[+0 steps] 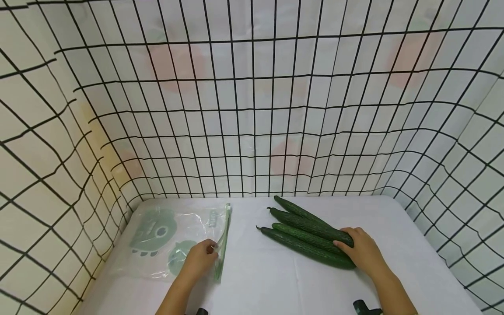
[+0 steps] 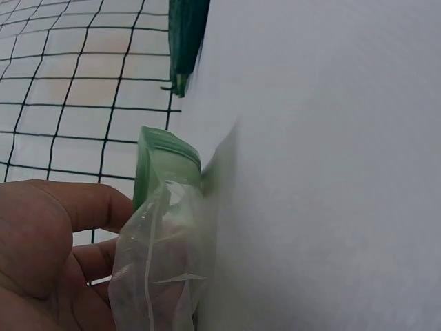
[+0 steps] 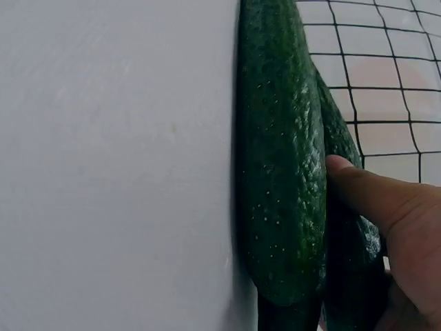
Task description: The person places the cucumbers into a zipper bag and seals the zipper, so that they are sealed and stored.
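A clear plastic zip bag (image 1: 193, 223) with pale green cartoon prints lies flat on the left of the white table. My left hand (image 1: 198, 261) pinches the bag near its green zip edge (image 1: 224, 249); the left wrist view shows that edge (image 2: 169, 155) standing up, its mouth hard to make out. On the right, several dark green cucumbers (image 1: 303, 248) lie side by side, slanting. My right hand (image 1: 364, 249) grips the near end of one cucumber (image 1: 311, 225). In the right wrist view, the thumb presses between the front cucumber (image 3: 279, 152) and those behind; other fingers are mostly hidden.
A black wire grid (image 1: 252, 109) over white sheeting rises behind the table and along both sides. White tabletop (image 1: 248, 271) lies between the bag and the cucumbers. Dark wrist gear (image 1: 364, 307) shows at the bottom edge.
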`<action>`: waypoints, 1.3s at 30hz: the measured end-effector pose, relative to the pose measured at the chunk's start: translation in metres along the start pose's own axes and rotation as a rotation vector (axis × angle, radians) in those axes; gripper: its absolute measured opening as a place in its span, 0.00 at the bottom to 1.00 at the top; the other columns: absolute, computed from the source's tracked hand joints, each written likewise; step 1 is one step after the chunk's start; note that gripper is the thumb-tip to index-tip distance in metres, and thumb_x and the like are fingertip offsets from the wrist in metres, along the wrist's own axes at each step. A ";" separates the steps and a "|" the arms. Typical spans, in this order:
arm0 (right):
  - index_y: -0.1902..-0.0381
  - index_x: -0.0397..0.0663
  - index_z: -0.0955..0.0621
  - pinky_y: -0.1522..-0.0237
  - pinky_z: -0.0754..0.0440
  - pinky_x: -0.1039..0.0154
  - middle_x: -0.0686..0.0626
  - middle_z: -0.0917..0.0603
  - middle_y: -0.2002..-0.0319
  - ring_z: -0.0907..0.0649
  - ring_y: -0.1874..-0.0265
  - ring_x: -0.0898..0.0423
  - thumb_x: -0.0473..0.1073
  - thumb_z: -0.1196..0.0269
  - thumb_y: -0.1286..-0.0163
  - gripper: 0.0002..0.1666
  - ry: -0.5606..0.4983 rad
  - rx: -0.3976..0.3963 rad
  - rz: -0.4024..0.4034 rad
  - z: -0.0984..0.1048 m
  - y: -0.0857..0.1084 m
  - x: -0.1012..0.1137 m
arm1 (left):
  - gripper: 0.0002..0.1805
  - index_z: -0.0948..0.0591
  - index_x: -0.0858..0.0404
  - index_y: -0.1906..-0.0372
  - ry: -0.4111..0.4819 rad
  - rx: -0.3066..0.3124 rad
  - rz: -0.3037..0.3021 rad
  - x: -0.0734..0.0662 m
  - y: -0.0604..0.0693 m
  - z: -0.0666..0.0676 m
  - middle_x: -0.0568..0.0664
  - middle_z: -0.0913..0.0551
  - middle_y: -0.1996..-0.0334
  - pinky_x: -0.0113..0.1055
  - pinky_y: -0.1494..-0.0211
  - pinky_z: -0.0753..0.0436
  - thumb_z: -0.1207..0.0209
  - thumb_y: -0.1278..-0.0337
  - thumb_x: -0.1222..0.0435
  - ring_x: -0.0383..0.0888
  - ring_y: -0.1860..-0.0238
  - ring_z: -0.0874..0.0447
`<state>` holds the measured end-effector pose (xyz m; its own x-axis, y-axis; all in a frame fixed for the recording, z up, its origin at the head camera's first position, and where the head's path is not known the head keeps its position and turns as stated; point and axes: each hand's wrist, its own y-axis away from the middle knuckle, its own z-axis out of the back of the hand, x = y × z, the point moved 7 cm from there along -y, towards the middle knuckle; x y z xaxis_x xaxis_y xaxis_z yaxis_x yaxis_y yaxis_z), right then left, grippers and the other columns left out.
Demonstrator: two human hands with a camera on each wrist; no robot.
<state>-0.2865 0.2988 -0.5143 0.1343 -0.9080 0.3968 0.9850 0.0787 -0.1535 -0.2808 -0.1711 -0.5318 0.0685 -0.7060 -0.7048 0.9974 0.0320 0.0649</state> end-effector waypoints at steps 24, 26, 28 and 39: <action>0.35 0.38 0.24 0.45 0.21 0.34 0.36 0.20 0.46 0.20 0.45 0.34 0.58 0.35 0.29 0.36 -0.059 -0.053 0.042 0.004 0.004 0.004 | 0.08 0.17 0.65 0.56 0.214 -0.031 0.003 -0.007 0.004 0.003 0.49 0.19 0.70 0.32 0.79 0.21 0.42 0.38 0.68 0.39 0.79 0.23; 0.35 0.40 0.24 0.46 0.20 0.35 0.37 0.20 0.46 0.20 0.46 0.35 0.58 0.34 0.30 0.35 -0.052 -0.071 0.052 0.007 0.005 0.008 | 0.08 0.17 0.65 0.56 0.236 -0.027 0.005 -0.007 0.004 0.003 0.50 0.19 0.70 0.31 0.79 0.21 0.42 0.37 0.68 0.40 0.79 0.23; 0.34 0.41 0.23 0.47 0.19 0.35 0.38 0.20 0.46 0.20 0.46 0.36 0.58 0.34 0.30 0.35 -0.053 -0.082 0.059 0.010 0.006 0.012 | 0.08 0.17 0.64 0.56 0.242 -0.023 0.010 -0.007 0.004 0.003 0.50 0.18 0.70 0.31 0.78 0.20 0.42 0.36 0.68 0.40 0.78 0.23; 0.37 0.43 0.21 0.53 0.16 0.40 0.43 0.18 0.50 0.18 0.51 0.42 0.57 0.33 0.31 0.32 -0.054 -0.126 0.147 0.021 0.017 0.033 | 0.08 0.17 0.65 0.56 0.203 -0.041 -0.032 -0.021 0.007 0.006 0.49 0.16 0.67 0.29 0.74 0.21 0.41 0.35 0.66 0.38 0.73 0.22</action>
<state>-0.2635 0.2784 -0.4850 0.2845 -0.8670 0.4091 0.9335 0.1534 -0.3242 -0.2752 -0.1599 -0.5125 0.0356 -0.5499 -0.8345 0.9990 0.0435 0.0139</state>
